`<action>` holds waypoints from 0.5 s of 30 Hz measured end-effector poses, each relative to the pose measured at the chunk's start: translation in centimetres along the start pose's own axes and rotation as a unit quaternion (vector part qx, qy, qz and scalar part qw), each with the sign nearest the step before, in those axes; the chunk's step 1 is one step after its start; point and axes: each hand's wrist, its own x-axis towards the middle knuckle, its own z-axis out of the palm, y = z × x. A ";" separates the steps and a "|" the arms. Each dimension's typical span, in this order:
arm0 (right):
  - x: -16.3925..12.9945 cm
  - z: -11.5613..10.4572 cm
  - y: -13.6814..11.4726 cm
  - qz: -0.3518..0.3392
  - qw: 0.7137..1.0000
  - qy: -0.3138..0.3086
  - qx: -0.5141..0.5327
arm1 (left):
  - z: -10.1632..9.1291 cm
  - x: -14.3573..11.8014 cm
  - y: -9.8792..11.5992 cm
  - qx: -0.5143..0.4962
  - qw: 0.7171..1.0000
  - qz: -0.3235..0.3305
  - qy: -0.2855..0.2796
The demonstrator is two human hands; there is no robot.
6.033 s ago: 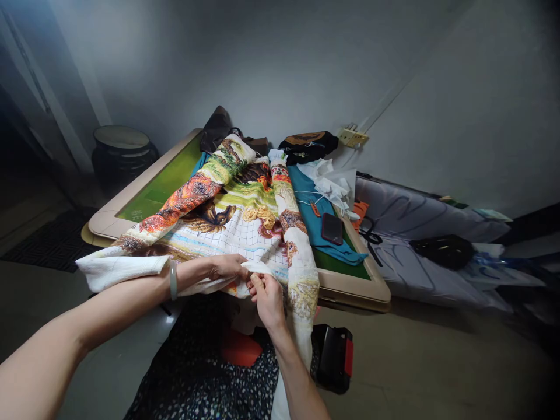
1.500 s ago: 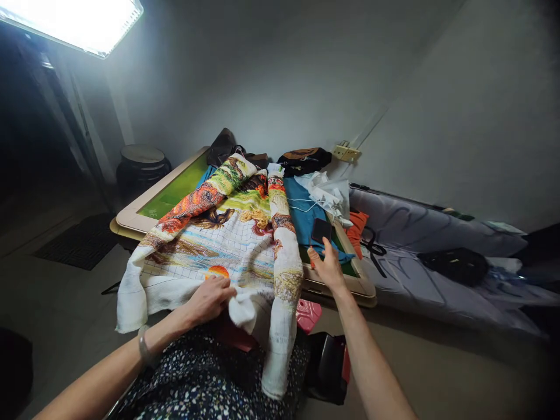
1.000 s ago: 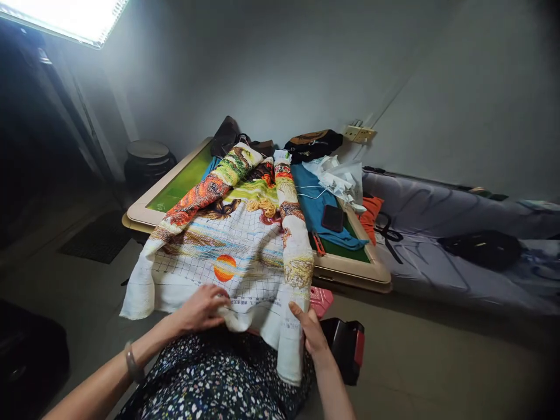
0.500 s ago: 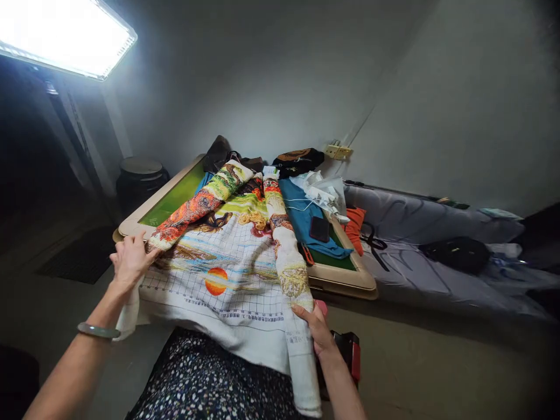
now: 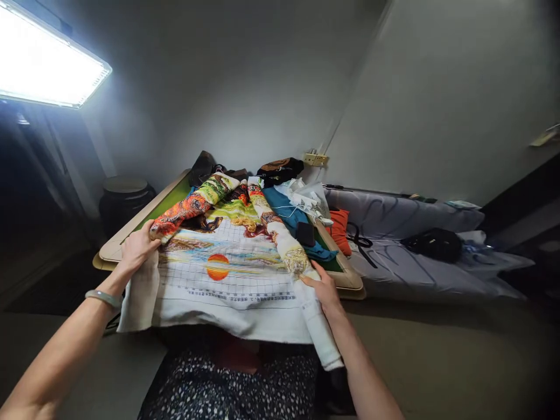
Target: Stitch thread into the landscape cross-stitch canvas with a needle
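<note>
A large cross-stitch cloth (image 5: 227, 274) with an orange sun, a printed grid and rolled side edges lies spread over the near end of a green-topped table (image 5: 111, 252). My left hand (image 5: 136, 248) grips the left rolled edge where the orange stitching ends. My right hand (image 5: 322, 287) holds the right rolled edge near the table's front corner. The white lower edge of the cloth hangs over my lap, above a dark flowered dress (image 5: 245, 385).
On the table's far right lie a dark phone (image 5: 305, 233), a blue cloth (image 5: 284, 213), white bags and cables (image 5: 306, 198), and a black bag (image 5: 280, 170). A grey mattress (image 5: 420, 262) with a black pouch (image 5: 433, 243) lies right. A bright lamp panel (image 5: 44, 70) hangs upper left; a dark drum (image 5: 125, 195) stands behind.
Both hands left the cloth's near edge; the right briefly reached toward the phone, then both took the rolled side edges and spread the cloth. The cloth now lies flatter and wider.
</note>
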 end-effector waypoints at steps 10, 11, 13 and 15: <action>-2.0 0.2 1.3 -0.125 0.964 0.132 -0.195 | 1.0 -0.3 0.7 0.124 0.987 0.079 0.069; -1.5 1.2 0.0 -0.164 0.956 0.146 -0.193 | 0.9 0.0 1.8 0.108 0.985 0.100 0.089; 0.1 4.3 -2.5 -0.227 0.950 0.124 -0.177 | 1.3 1.1 4.9 0.049 0.983 0.151 0.092; 2.4 8.3 -4.3 -0.232 0.960 0.023 -0.158 | 2.4 2.8 8.7 -0.054 0.977 0.198 0.051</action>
